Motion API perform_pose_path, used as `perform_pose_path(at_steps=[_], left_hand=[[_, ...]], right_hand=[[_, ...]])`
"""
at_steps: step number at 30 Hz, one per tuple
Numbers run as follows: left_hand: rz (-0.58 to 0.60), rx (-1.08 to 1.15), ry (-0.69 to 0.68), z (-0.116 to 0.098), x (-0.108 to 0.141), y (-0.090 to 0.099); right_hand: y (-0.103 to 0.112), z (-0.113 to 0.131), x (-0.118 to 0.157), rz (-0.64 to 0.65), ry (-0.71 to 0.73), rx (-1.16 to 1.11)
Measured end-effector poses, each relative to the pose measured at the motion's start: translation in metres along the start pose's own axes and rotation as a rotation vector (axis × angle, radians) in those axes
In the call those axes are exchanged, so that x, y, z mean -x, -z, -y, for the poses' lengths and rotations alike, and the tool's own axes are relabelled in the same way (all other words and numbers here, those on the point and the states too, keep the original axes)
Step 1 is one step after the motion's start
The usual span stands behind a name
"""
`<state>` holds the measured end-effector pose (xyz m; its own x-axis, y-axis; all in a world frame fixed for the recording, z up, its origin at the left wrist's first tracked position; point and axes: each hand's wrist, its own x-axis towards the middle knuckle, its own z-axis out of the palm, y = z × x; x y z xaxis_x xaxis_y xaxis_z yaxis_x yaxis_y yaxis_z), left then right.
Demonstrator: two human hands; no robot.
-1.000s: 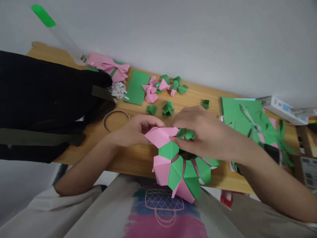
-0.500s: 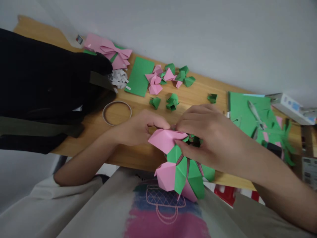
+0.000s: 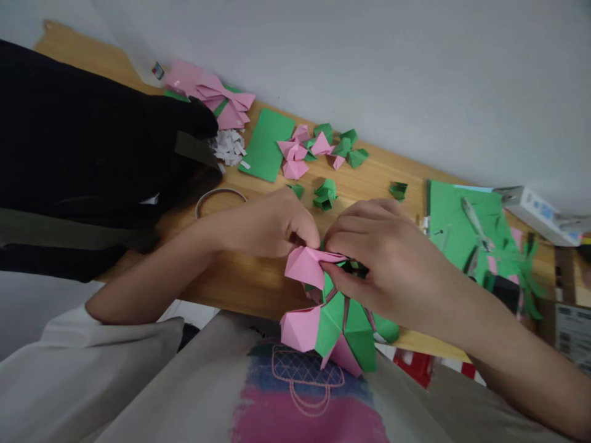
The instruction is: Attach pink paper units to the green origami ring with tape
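1. My folded paper model (image 3: pixel 362 335), pink and green, is at the near edge of the table (image 3: pixel 258 289), its near side hanging out over my shirt (image 3: pixel 184 381). With little under it there, I think it could sag or drop if my grasp slackened.

2. My right hand (image 3: pixel 348 255) pinches the model's far rim, thumb on the near side, fingers on the far. Too hard a squeeze would probably dent those folds.

3. My left hand (image 3: pixel 305 240) has its fingers curled at the far edge of the pink piece (image 3: pixel 307 267); their tips are partly hidden, so I cannot tell whether they grip it or merely press. If they pulled left against my right hand, the paper might tear or a joint come loose.

4. My knuckles cover part of the rim, so a flap caught wrongly inside could escape my notice.

5. The gap between the pink piece and the nearer pink point (image 3: pixel 300 329) looks like a weak spot: twisting the top could splay it wider.

6. Just beyond my hands sits a loose green piece (image 3: pixel 325 195); a careless knuckle might knock it away or flatten it.
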<state>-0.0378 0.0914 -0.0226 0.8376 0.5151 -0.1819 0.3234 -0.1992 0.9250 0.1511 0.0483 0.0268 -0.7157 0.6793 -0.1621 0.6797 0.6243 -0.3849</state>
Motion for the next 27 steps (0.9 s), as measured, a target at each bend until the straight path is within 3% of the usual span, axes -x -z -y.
perform_pose_path(at_steps=[9, 14, 20, 27], left_hand=[[0.027, -0.065, -0.213, 0.003, -0.005, 0.003], [0.029, -0.069, -0.161, 0.001, -0.005, 0.003], [0.058, -0.271, -0.206, -0.006, -0.001, 0.005], [0.011, -0.206, -0.237, -0.006, -0.003, 0.005]], right_hand=[[0.005, -0.014, 0.013, -0.042, 0.064, -0.089], [0.005, -0.015, 0.012, -0.040, 0.072, -0.105], [0.005, -0.015, 0.010, -0.022, 0.082, -0.093], [-0.001, -0.017, 0.006, -0.042, 0.108, -0.038]])
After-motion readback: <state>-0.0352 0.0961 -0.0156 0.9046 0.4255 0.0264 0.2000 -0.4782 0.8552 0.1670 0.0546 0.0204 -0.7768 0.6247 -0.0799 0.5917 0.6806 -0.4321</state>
